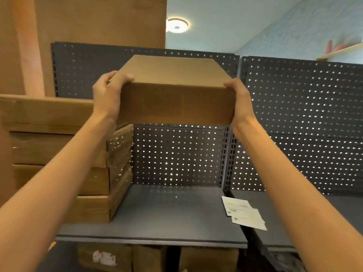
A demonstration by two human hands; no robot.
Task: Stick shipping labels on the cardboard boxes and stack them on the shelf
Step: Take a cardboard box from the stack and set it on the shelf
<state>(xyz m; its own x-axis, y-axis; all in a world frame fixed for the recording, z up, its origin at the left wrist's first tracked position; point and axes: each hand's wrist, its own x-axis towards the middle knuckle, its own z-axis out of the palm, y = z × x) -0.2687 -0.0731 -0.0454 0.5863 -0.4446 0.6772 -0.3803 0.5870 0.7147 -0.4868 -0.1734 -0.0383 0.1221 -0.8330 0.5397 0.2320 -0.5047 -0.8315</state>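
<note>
A plain brown cardboard box [176, 103] is held up in the air in front of the dark pegboard back of the shelf. My left hand [107, 95] grips its left side with the thumb over the top edge. On the box's right side my right hand [238, 101] holds it the same way. No label shows on the faces I can see. Below the box lies the dark shelf board [167, 218]. A stack of several cardboard boxes [94, 173] stands on its left part. White shipping labels [243, 213] lie on the shelf's right end.
A tall cardboard box [98, 20] rises at the upper left above the stack. More boxes [157, 258] sit on the level below. A second shelf bay with pegboard [304, 124] adjoins on the right. A ceiling lamp [176, 25] is overhead.
</note>
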